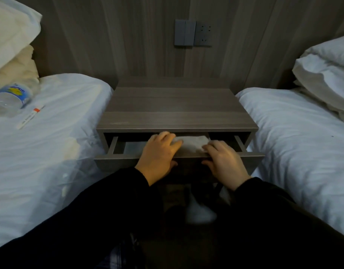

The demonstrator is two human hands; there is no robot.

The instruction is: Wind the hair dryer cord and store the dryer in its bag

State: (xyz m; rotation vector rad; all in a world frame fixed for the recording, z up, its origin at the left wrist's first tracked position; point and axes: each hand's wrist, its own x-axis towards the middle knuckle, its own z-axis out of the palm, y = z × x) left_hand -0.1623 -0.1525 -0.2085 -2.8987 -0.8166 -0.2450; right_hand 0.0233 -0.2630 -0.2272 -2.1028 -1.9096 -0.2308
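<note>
Head view: we see a grey wooden bedside table (177, 111) in the middle of the frame, with its top drawer (179, 152) pulled partly out. Inside the drawer lies a white cloth bag (194, 143), a little right of the middle. We cannot see the hair dryer or its cord, so we cannot tell if they are in the bag.

Our left hand (157, 154) rests on the left end of the bag, fingers spread flat on top and thumb down on the drawer front. Our right hand (223, 158) lies over the drawer's front edge, fingers bent onto the right end of the bag. We cannot tell if either hand really grips it. Both arms wear black sleeves (101, 210).

White beds (50, 133) fill both sides. At the upper left lie a clear plastic water bottle with a blue label (11, 98) and a thin white paper packet with an orange mark (31, 116). Grey wall switches and a socket (193, 33) sit at the top middle.
</note>
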